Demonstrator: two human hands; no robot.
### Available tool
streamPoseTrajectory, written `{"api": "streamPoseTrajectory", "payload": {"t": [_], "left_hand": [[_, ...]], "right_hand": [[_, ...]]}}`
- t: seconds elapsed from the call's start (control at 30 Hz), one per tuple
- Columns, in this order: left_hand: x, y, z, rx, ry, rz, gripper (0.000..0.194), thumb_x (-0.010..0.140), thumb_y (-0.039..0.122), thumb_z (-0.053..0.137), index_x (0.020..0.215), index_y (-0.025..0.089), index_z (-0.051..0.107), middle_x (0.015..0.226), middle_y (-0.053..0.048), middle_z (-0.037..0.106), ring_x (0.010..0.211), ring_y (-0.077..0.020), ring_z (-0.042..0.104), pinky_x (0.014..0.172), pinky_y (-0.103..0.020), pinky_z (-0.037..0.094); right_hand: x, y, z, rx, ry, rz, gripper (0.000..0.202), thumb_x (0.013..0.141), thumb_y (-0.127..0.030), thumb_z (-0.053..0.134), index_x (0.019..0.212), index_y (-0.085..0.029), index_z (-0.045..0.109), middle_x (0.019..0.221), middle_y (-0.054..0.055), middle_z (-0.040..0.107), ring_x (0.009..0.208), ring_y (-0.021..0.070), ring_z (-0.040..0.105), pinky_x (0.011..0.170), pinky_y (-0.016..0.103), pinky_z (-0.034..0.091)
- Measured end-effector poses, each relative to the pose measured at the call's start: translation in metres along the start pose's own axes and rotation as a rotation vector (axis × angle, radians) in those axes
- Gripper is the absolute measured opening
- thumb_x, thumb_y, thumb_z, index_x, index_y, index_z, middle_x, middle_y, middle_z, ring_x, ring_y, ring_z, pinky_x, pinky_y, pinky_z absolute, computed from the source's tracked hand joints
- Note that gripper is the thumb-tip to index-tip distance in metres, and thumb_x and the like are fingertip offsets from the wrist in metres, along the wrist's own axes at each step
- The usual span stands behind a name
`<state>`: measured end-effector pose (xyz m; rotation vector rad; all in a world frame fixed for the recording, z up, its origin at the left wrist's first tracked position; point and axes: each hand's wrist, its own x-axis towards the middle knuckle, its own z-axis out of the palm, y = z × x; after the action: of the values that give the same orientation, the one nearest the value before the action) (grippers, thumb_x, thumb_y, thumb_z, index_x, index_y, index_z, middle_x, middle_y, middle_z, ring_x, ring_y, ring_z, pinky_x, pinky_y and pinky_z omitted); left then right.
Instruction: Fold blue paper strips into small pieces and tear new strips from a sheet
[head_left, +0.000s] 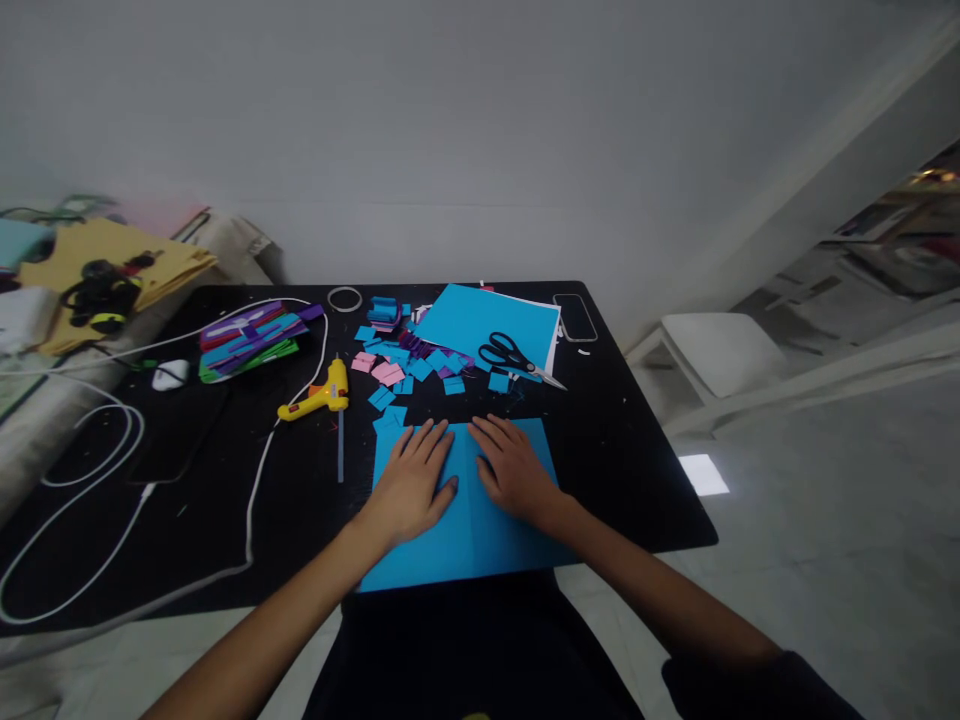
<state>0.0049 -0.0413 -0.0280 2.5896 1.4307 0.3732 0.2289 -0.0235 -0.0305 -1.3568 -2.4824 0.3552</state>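
Observation:
A blue sheet of paper (465, 545) lies on the black table near its front edge, with a crease running down its middle. My left hand (412, 482) rests flat on the left half, fingers spread and pointing away from me. On the right half, close to the crease, lies my right hand (514, 468), its fingers stretched out. Neither hand holds anything. Just beyond the sheet are several small blue cut pieces (420, 369) and a few pink pieces (388, 373). Scissors (517, 358) with black handles lie partly on another blue sheet (472, 318) at the back.
Left of the sheet lies a yellow glue gun (322, 392) with its cord. Farther left are bundled coloured strips (255, 338), a white earbuds case (170, 375), a dark phone (178, 435) and a white cable (112, 480). A white stool (716, 350) stands right of the table (622, 480).

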Motion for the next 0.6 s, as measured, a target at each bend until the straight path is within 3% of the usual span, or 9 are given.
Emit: {"api": "streamPoseTrajectory", "payload": {"t": [0.1, 0.23, 0.6], "left_hand": [[0.006, -0.007, -0.004, -0.030, -0.037, 0.094, 0.058, 0.103, 0.036, 0.047, 0.156, 0.012, 0.044, 0.167, -0.014, 0.040, 0.157, -0.0321, 0.032, 0.128, -0.055, 0.028], [0.008, -0.014, 0.000, -0.036, -0.051, 0.152, 0.064, 0.106, 0.039, 0.044, 0.164, 0.017, 0.030, 0.168, -0.011, 0.037, 0.158, -0.0313, 0.029, 0.128, -0.055, 0.028], [0.005, -0.007, 0.009, -0.016, 0.012, 0.101, 0.061, 0.110, 0.039, 0.035, 0.167, 0.020, 0.022, 0.168, -0.009, 0.038, 0.158, -0.0272, 0.031, 0.129, -0.052, 0.029]], "right_hand": [[0.006, 0.003, -0.001, -0.004, -0.019, -0.023, 0.056, 0.098, -0.017, 0.045, 0.153, -0.012, 0.052, 0.157, 0.013, 0.053, 0.145, 0.0325, 0.043, 0.123, 0.052, 0.037], [0.006, 0.006, 0.003, -0.005, -0.019, -0.028, 0.060, 0.095, -0.015, 0.045, 0.155, -0.012, 0.050, 0.158, 0.013, 0.051, 0.147, 0.0327, 0.040, 0.124, 0.054, 0.035], [0.000, -0.004, 0.013, -0.029, 0.013, 0.022, 0.063, 0.096, -0.013, 0.045, 0.158, -0.013, 0.044, 0.165, 0.011, 0.044, 0.156, 0.0315, 0.031, 0.128, 0.055, 0.029]]}}
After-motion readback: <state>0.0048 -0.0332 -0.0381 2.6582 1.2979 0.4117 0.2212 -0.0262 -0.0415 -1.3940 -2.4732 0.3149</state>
